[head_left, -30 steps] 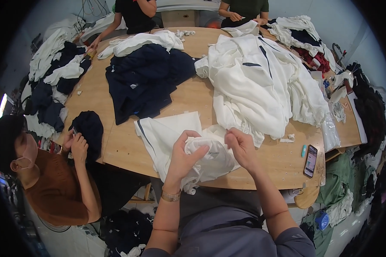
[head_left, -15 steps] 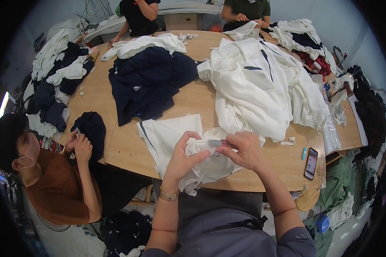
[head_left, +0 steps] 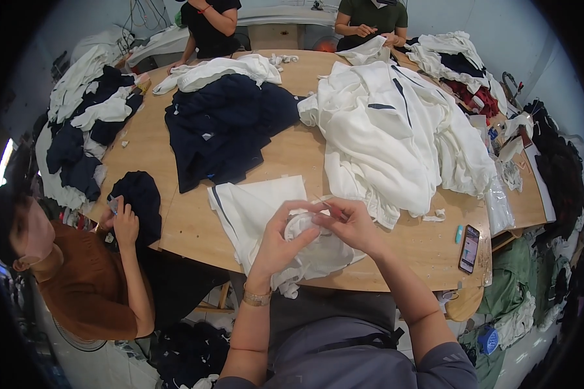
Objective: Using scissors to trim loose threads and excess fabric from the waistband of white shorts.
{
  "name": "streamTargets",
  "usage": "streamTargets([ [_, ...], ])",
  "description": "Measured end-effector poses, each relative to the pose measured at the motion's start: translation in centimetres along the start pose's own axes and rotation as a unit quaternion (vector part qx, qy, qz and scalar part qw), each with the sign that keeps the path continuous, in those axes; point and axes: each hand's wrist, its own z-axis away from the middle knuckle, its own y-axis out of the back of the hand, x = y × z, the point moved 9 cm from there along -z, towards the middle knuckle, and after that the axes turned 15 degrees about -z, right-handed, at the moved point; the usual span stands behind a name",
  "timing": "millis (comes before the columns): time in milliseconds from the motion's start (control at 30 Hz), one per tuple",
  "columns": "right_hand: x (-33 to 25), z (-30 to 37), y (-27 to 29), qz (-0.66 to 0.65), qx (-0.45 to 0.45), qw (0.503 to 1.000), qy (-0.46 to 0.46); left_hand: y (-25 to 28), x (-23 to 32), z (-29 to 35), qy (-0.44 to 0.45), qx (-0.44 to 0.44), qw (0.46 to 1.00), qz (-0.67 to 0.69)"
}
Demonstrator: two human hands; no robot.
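Observation:
A white garment with a dark stripe along one edge lies at the near side of the table, partly bunched up. My left hand is closed around a gathered fold of it, thumb on top. My right hand meets the left fingertips at this fold. Within its curled fingers is a small red-handled blade, mostly hidden by them. Whether the blade touches the cloth I cannot tell.
Beyond my hands lie a large white garment heap and a navy pile. A phone and a turquoise stick are at the right edge. A co-worker sits left, handling dark cloth; two people stand at the far side.
My right hand has shifted slightly left and closer to my left fingers. The grey blade that showed between the hands is now mostly covered. The co-worker's head at left has turned.

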Motion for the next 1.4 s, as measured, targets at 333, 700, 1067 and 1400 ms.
streamTargets([
  [333,0.1,0.4,2.4,0.013,0.017,1.0,0.012,0.7,-0.1,0.1,0.002,0.004,1.0,-0.027],
  [700,-4.0,0.9,0.5,0.351,-0.078,0.922,0.146,0.6,-0.5,0.0,0.02,-0.02,1.0,0.004],
  [1067,-3.5,0.9,0.0,0.361,-0.116,0.916,0.135,0.3,-0.4,0.1,0.016,-0.031,0.999,-0.019],
  [1400,-2.6,0.2,1.8,0.191,-0.038,0.977,0.084,0.4,0.0,-0.3,0.015,-0.035,0.999,-0.011],
])
